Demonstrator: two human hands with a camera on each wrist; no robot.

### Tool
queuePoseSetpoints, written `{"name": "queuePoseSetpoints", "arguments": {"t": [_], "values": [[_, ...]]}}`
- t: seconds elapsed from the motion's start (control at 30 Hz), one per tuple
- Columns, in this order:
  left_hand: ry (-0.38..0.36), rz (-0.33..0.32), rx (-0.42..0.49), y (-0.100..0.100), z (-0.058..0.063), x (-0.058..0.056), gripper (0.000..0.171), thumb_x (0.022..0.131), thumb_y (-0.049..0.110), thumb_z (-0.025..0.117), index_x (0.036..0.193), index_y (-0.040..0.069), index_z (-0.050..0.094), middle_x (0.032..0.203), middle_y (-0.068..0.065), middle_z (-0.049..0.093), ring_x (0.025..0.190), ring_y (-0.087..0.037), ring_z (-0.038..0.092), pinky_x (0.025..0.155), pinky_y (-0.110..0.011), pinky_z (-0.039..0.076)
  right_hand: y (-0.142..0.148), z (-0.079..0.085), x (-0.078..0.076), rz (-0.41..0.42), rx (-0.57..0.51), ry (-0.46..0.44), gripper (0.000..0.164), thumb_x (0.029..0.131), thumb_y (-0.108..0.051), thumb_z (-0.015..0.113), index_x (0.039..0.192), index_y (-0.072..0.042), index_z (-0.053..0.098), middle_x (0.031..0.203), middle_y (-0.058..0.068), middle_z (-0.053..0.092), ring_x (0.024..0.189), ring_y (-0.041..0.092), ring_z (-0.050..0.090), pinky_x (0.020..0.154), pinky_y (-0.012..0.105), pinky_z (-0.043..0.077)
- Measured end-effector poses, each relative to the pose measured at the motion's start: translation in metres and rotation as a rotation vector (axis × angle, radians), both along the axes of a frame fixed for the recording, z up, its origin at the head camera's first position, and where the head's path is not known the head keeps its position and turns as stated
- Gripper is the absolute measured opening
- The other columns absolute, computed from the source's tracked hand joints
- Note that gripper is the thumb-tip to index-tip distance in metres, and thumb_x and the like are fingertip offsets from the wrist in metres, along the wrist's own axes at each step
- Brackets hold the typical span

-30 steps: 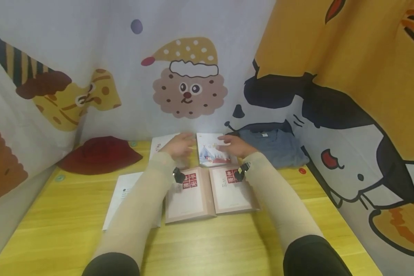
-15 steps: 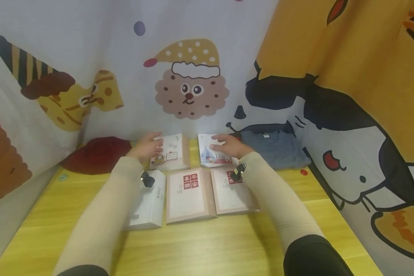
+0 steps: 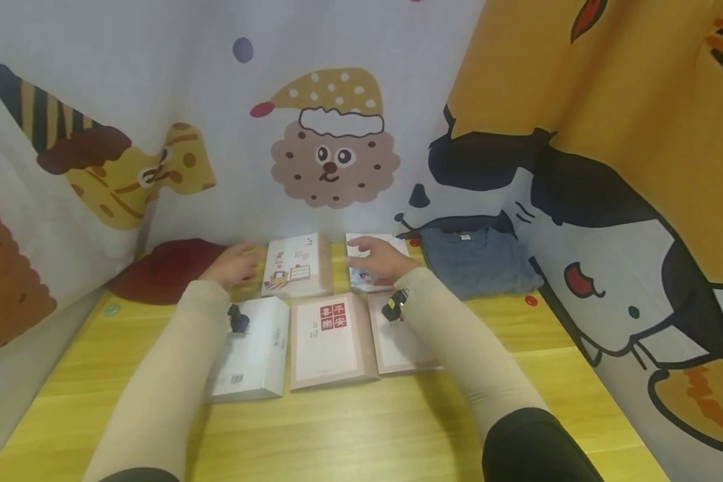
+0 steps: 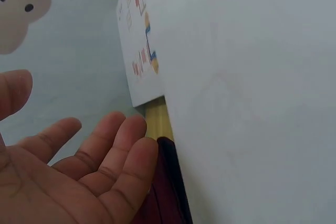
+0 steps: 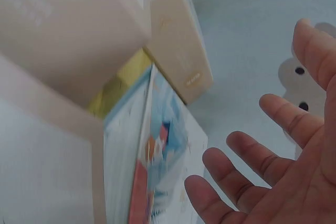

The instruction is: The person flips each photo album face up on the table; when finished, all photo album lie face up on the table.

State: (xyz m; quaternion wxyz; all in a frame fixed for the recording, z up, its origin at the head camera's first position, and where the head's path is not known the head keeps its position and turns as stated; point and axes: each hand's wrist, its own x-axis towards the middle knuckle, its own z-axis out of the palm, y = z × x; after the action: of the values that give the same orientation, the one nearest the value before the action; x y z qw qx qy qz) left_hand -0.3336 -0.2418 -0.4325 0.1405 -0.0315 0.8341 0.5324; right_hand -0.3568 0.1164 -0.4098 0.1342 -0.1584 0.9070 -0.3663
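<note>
In the head view, my left hand (image 3: 231, 263) hovers between a dark red hat (image 3: 165, 271) and a white book (image 3: 298, 264) with a room drawing on its cover. Its fingers are loosely bent and hold nothing. My right hand (image 3: 381, 258) is over a book with a blue tent picture (image 3: 360, 278), partly hiding it. The right wrist view shows its fingers (image 5: 247, 150) spread, apart from the tent book. Nearer me lie a white book (image 3: 259, 355) under my left wrist, a pinkish book with red characters (image 3: 331, 351), and a similar pinkish book (image 3: 400, 351).
A folded blue-grey garment (image 3: 478, 261) lies at the back right of the yellow wooden table (image 3: 337, 435). Small round buttons (image 3: 531, 301) sit near the table's edges. A cartoon-printed curtain (image 3: 205, 87) hangs behind and at both sides.
My left hand has moved left, away from the room-drawing book, uncovering it and the white book in front. My right hand has shifted slightly left over the tent book.
</note>
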Motion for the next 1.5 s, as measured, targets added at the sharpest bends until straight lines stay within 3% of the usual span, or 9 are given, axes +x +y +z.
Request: {"name": "queuePoseSetpoints", "arguments": {"t": [0.3, 0.4, 0.5, 0.6, 0.73, 0.9, 1.1, 1.27, 1.5], "values": [[-0.144, -0.006, -0.032, -0.003, -0.004, -0.002, 0.071, 0.113, 0.037, 0.04, 0.171, 0.017, 0.004, 0.162, -0.023, 0.039, 0.141, -0.037, 0.046, 0.12, -0.054, 0.042, -0.018, -0.002, 0.004, 0.041, -0.018, -0.029, 0.068, 0.101, -0.045, 0.069, 0.161, -0.023, 0.045, 0.164, 0.017, 0.042, 0.147, 0.041, 0.046, 0.116, 0.06, 0.045], [-0.144, -0.016, -0.075, -0.003, -0.004, -0.001, 0.071, 0.112, 0.035, 0.042, 0.171, 0.018, 0.007, 0.134, -0.019, 0.059, 0.109, -0.03, 0.06, 0.096, -0.045, 0.055, -0.024, -0.003, 0.004, 0.042, -0.017, -0.029, 0.071, 0.1, -0.047, 0.069, 0.162, -0.022, 0.043, 0.165, 0.017, 0.042, 0.148, 0.041, 0.044, 0.118, 0.061, 0.041], [-0.143, -0.03, -0.077, -0.003, -0.005, 0.0, 0.073, 0.11, 0.029, 0.044, 0.171, 0.016, 0.007, 0.109, -0.014, 0.06, 0.077, -0.021, 0.053, 0.072, -0.035, 0.051, -0.031, -0.003, 0.005, 0.061, -0.009, -0.023, 0.07, 0.101, -0.045, 0.069, 0.162, -0.022, 0.043, 0.163, 0.019, 0.044, 0.148, 0.04, 0.045, 0.121, 0.061, 0.038], [-0.177, -0.042, 0.014, -0.001, -0.007, -0.001, 0.077, 0.11, 0.024, 0.048, 0.171, 0.014, 0.002, 0.129, -0.022, 0.061, 0.086, -0.02, 0.061, 0.082, -0.034, 0.058, -0.037, -0.003, 0.004, 0.086, 0.0, -0.024, 0.069, 0.102, -0.043, 0.068, 0.163, -0.023, 0.041, 0.162, 0.02, 0.045, 0.146, 0.04, 0.046, 0.119, 0.062, 0.04], [-0.222, -0.017, 0.137, 0.003, -0.012, -0.004, 0.083, 0.109, 0.021, 0.055, 0.171, 0.015, -0.001, 0.159, -0.03, 0.041, 0.126, -0.034, 0.06, 0.111, -0.046, 0.053, -0.043, -0.006, 0.001, 0.116, 0.025, -0.026, 0.071, 0.103, -0.041, 0.066, 0.165, -0.021, 0.037, 0.163, 0.017, 0.046, 0.146, 0.039, 0.047, 0.119, 0.059, 0.042], [-0.254, -0.04, 0.254, 0.004, -0.018, -0.009, 0.087, 0.109, 0.013, 0.055, 0.17, 0.015, -0.006, 0.157, -0.033, 0.042, 0.108, -0.025, 0.065, 0.106, -0.041, 0.053, -0.05, -0.009, 0.001, 0.115, 0.045, -0.059, 0.077, 0.101, -0.046, 0.068, 0.166, -0.022, 0.034, 0.167, 0.007, 0.043, 0.149, 0.035, 0.045, 0.122, 0.055, 0.039], [-0.276, -0.085, 0.27, 0.006, -0.006, 0.001, 0.085, 0.11, 0.013, 0.051, 0.17, 0.016, -0.009, 0.16, -0.032, 0.04, 0.142, -0.043, 0.05, 0.123, -0.056, 0.038, -0.064, -0.006, 0.006, 0.116, 0.074, -0.12, 0.075, 0.099, -0.049, 0.07, 0.164, -0.026, 0.04, 0.171, 0.001, 0.036, 0.156, 0.031, 0.036, 0.128, 0.054, 0.028], [-0.276, -0.093, 0.288, 0.006, 0.0, 0.007, 0.082, 0.11, 0.01, 0.05, 0.17, 0.015, -0.005, 0.159, -0.03, 0.044, 0.145, -0.045, 0.048, 0.124, -0.056, 0.035, -0.071, -0.007, 0.004, 0.211, 0.142, -0.109, 0.076, 0.102, -0.048, 0.065, 0.165, -0.018, 0.036, 0.175, 0.003, 0.026, 0.161, 0.029, 0.023, 0.132, 0.05, 0.017], [-0.284, -0.119, 0.274, 0.008, -0.005, -0.002, 0.079, 0.11, 0.009, 0.048, 0.171, 0.015, -0.002, 0.158, -0.028, 0.045, 0.14, -0.041, 0.053, 0.123, -0.056, 0.037, -0.073, -0.007, 0.002, 0.137, 0.148, -0.173, 0.074, 0.1, -0.044, 0.07, 0.164, -0.022, 0.039, 0.173, 0.003, 0.032, 0.159, 0.031, 0.029, 0.13, 0.056, 0.021]]}}
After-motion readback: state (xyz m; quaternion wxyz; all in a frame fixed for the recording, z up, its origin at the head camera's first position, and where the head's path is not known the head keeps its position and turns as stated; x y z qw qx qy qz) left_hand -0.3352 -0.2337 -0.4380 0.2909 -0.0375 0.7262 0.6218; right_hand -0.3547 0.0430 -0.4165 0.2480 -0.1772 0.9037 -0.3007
